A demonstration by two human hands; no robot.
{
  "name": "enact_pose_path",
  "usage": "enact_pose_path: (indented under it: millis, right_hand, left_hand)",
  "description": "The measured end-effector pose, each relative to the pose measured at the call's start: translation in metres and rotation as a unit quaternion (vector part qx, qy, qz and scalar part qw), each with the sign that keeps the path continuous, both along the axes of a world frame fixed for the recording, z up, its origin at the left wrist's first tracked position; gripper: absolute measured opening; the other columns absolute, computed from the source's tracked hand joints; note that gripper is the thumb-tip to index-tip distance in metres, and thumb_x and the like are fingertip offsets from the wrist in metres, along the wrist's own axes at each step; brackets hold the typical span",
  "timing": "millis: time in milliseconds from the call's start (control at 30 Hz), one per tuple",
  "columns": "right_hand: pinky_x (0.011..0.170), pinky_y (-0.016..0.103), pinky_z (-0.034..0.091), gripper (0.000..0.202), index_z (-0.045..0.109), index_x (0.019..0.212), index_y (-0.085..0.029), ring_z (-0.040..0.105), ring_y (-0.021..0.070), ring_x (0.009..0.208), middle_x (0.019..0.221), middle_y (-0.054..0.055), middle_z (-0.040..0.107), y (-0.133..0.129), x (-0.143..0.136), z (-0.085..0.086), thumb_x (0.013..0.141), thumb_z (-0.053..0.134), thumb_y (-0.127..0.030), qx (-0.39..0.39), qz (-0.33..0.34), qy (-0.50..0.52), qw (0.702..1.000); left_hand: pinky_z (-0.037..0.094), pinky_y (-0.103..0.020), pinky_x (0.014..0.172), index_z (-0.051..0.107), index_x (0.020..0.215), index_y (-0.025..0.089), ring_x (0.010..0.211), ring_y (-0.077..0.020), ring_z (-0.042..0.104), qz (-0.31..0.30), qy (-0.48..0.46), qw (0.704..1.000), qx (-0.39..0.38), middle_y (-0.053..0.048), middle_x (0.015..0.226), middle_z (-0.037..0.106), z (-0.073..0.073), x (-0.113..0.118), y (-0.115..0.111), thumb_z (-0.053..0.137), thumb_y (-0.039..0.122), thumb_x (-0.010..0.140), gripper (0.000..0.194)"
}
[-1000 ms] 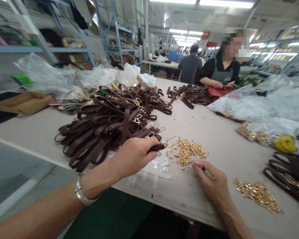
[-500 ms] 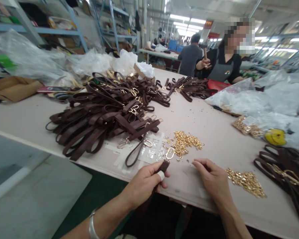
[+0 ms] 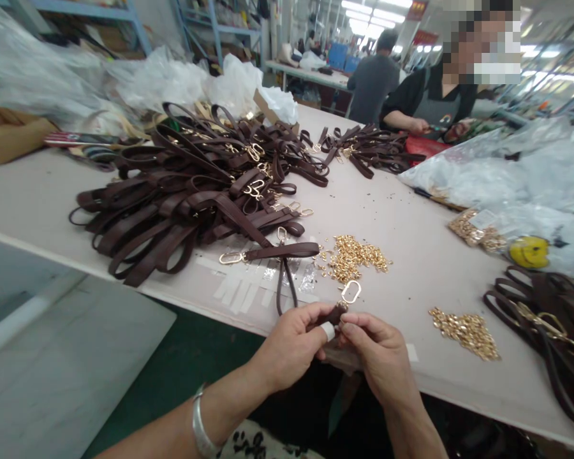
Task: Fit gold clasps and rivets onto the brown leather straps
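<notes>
My left hand point(image 3: 289, 347), a white wrap on one finger, is closed around the end of a dark brown strap point(image 3: 335, 313). A gold oval clasp point(image 3: 352, 302) sticks out above the fingers. Thumb and forefinger of my right hand point(image 3: 380, 350) pinch together against the strap end; whatever small piece lies between them is hidden. Just beyond the hands is a heap of small gold metal pieces point(image 3: 356, 258). Another gold heap point(image 3: 466, 335) lies right of my right hand. A loose brown strap point(image 3: 287, 250) with a clasp rests left of the nearer heap.
A big pile of brown straps point(image 3: 172, 197) covers the table's left side, with more straps point(image 3: 540, 325) at the right edge. Plastic bags point(image 3: 507, 178) and a yellow tape measure point(image 3: 529, 252) lie to the right. Across the table stands a co-worker point(image 3: 435, 102).
My right hand has moved left from the table to meet the strap end in my left hand. The co-worker's raised hammer has come down out of sight.
</notes>
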State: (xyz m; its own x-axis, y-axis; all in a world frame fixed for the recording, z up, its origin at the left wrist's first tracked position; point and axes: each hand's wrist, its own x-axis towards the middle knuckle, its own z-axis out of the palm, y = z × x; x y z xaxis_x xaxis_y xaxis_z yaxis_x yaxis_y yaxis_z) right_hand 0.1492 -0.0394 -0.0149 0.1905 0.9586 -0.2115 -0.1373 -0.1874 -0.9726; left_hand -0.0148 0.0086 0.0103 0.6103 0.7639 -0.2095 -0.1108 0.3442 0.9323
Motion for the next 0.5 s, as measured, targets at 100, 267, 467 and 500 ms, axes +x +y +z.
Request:
enact_pose_path:
  millis: [100,267,467,500]
  right_hand:
    - [0.064,0.022,0.050,0.017,0.077,0.085,-0.022,0.061,0.0115,0.064,0.067,-0.001,0.068,0.001,-0.001,0.003,0.079,0.077,-0.037,0.001,0.009,-0.035,0.999]
    - [0.063,0.021,0.048,0.012,0.076,0.083,-0.022,0.060,0.0108,0.065,0.068,-0.003,0.065,0.001,-0.002,0.010,0.081,0.073,-0.033,0.027,0.025,-0.082,0.996]
    - [0.064,0.022,0.051,0.015,0.067,0.080,-0.019,0.062,0.0113,0.066,0.072,-0.002,0.068,-0.002,-0.009,0.013,0.077,0.076,-0.031,0.018,0.000,-0.009,1.000]
    - [0.063,0.022,0.051,0.018,0.064,0.078,-0.019,0.063,0.0114,0.065,0.071,-0.002,0.068,-0.003,-0.009,0.012,0.076,0.077,-0.030,0.015,-0.005,0.012,1.000]
  left_hand:
    - [0.045,-0.019,0.058,0.070,0.114,0.020,0.075,-0.0119,0.056,0.000,0.012,1.000,0.012,0.000,0.090,0.067,0.000,0.000,-0.001,0.054,0.018,0.089,0.030]
    - [0.046,-0.019,0.059,0.070,0.118,0.024,0.074,-0.0120,0.057,-0.018,0.029,0.999,0.030,0.000,0.092,0.069,0.002,0.000,-0.002,0.050,0.016,0.090,0.035]
    - [0.047,-0.020,0.063,0.067,0.125,0.031,0.068,-0.0119,0.055,-0.014,0.131,0.981,0.143,0.003,0.092,0.072,0.005,-0.005,-0.006,0.047,0.013,0.089,0.045]
    - [0.047,-0.021,0.063,0.067,0.126,0.031,0.066,-0.0117,0.055,-0.016,0.147,0.976,0.162,0.003,0.090,0.072,0.004,-0.005,-0.007,0.047,0.013,0.090,0.045]
